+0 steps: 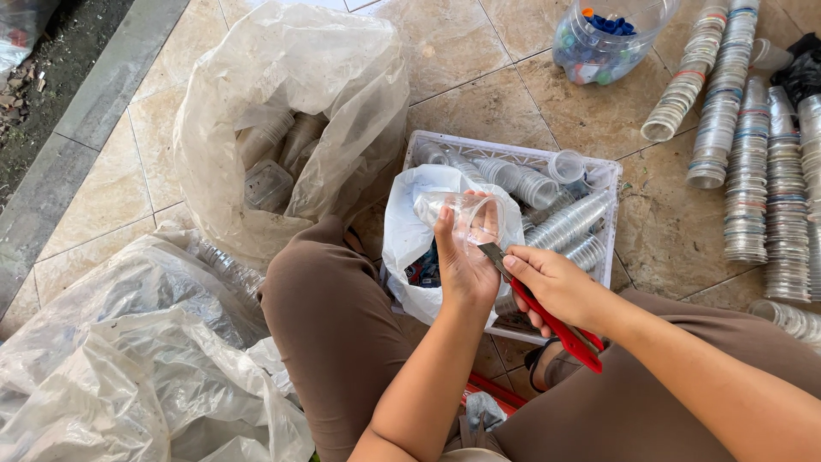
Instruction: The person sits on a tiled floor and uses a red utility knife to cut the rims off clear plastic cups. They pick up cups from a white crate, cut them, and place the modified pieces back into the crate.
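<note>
Seated on a tiled floor (590, 111), knees apart, brown trousers. Left hand (462, 261) raised over the lap, grip closed round a clear plastic cup (457, 212), held on its side with the mouth toward the left. Right hand (556, 287) just beside it, grip closed on a red-handled cutter (547, 312), index finger laid along the top, blade tip touching the cup near its rim. Directly below the cup, a white bag (410, 222) standing open between the knees, dark scraps inside, too small to tell apart. Behind the bag, touching it, a white crate (611, 218) holding nested rows of clear cups lying on their sides, plus a few loose ones. To the left of the crate, a large clear sack (291, 94) standing open, more cups dimly visible through its wall. Lower left, crumpled clear sacks (128, 368) heaped against the left leg. Upper right, long stacks of cups (744, 162) laid side by side on the floor, well apart from the hands. Top centre-right, a clear bag (603, 34) with blue and mixed-colour caps inside. Top left, a grey kerb (94, 111) along the edge of the tiles, dirt beyond.
</note>
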